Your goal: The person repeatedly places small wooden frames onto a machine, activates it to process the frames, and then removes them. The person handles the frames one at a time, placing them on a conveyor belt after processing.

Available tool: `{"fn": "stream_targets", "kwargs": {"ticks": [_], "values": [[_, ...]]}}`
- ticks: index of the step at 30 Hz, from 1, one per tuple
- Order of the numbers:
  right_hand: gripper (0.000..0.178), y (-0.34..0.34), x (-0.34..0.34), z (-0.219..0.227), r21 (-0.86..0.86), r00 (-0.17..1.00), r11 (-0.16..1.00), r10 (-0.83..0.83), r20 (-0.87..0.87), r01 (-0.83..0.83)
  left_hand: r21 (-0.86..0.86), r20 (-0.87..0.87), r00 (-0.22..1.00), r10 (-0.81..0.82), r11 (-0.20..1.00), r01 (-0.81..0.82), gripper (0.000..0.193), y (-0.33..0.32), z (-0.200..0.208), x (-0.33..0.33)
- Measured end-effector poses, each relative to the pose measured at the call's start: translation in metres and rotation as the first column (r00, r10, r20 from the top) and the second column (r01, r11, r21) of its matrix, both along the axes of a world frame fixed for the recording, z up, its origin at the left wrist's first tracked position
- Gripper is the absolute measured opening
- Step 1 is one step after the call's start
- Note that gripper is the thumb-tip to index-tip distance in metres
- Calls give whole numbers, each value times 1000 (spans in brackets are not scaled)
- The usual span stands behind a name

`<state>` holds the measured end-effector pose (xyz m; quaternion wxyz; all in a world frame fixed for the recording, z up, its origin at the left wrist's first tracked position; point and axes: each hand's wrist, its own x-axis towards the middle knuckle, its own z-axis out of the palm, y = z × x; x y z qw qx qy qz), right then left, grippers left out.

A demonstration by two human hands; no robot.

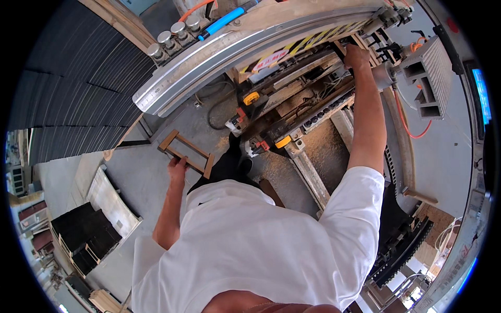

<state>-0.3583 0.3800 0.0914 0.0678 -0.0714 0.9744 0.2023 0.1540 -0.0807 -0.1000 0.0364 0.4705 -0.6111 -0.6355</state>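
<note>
My left hand (177,168) hangs low at my side, shut on a small rectangular wooden frame (187,152) held over the grey floor. My right hand (356,55) reaches far forward and up into a woodworking machine (292,99), its fingers on a wooden piece near the black-and-yellow striped guard (313,39); whether it grips is unclear. My white shirt fills the lower middle of the view.
A long curved metal rail (209,57) with round knobs crosses the top. Stacks of dark panels (78,88) stand on the left, more on a pallet (86,237) at lower left. Sawdust lies under the machine. A grey slotted block (430,73) and orange hose sit at right.
</note>
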Motion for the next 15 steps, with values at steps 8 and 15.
{"fn": "stream_targets", "kwargs": {"ticks": [8,15], "values": [[44,6,-8,-12,56,994,993,-102,-33,104,-502,-112,952,-283,843,192,30,-25,40,23],[49,-37,57,27,-462,872,854,-21,-490,-238,-672,-192,952,-237,739,49,28,-82,212,67]]}}
